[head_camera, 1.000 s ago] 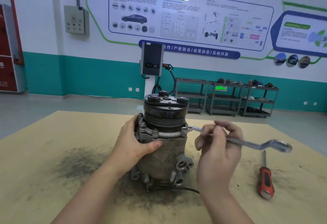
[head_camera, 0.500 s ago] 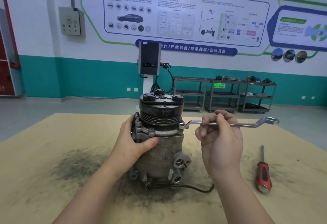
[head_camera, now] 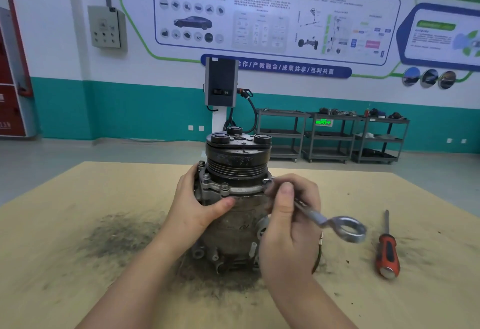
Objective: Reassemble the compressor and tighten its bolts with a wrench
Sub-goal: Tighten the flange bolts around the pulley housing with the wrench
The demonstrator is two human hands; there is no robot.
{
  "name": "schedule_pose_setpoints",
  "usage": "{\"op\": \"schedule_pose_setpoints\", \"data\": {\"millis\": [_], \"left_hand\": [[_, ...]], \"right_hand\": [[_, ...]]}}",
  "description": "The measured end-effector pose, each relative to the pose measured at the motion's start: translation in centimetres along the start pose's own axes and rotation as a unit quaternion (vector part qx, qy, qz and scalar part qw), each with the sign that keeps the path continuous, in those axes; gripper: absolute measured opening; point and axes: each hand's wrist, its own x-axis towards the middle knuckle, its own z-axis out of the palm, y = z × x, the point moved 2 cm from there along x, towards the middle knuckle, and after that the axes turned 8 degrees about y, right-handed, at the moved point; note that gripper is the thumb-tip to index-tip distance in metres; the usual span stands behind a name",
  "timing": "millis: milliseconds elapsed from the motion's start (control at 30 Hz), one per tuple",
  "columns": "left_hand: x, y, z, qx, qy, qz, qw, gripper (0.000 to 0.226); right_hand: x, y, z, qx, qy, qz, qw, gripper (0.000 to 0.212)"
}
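Left hand (head_camera: 197, 209) wrapped round the compressor (head_camera: 233, 198) body at its 9 o'clock side, thumb pressed across the front under the flange. Compressor upright at table (head_camera: 78, 198) centre, pulley end up, amid dark grime. Right hand (head_camera: 291, 219) curled tight on the wrench (head_camera: 335, 222), ring end seated at the flange bolt (head_camera: 267, 182) around 3 o'clock, free ring pointing to 4 o'clock. Red-handled screwdriver (head_camera: 388, 253) lying well apart, far right.

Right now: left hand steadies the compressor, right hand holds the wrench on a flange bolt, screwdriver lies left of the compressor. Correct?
Not quite. The head view shows the screwdriver lying to the right of the compressor, not left. The rest holds: left hand steadies it, right hand holds the wrench on a flange bolt.
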Motion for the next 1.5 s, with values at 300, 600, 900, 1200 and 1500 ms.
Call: {"op": "schedule_pose_setpoints", "data": {"millis": [300, 600, 900, 1200, 1500], "left_hand": [[-1.3, 0.1, 0.3, -0.027, 0.012, -0.009, 1.0, 0.098], [-1.4, 0.4, 0.2, -0.018, 0.007, -0.011, 1.0, 0.104], [-1.4, 0.5, 0.2, -0.013, 0.003, -0.016, 1.0, 0.11], [-1.4, 0.6, 0.1, -0.021, -0.009, -0.017, 1.0, 0.106], [-1.5, 0.8, 0.0, -0.027, -0.014, -0.029, 0.999, 0.109]], "right_hand": [[4.6, 1.1, -2.4, 0.185, 0.087, 0.27, 0.941, 0.022], [5.6, 3.4, -2.5, 0.315, 0.062, 0.445, 0.836, 0.021], [5.5, 3.5, -2.5, 0.329, 0.055, 0.419, 0.845, 0.022], [6.0, 4.4, -2.5, 0.319, 0.054, 0.463, 0.825, 0.021], [5.8, 5.0, -2.5, 0.321, 0.061, 0.472, 0.819, 0.019]]}}
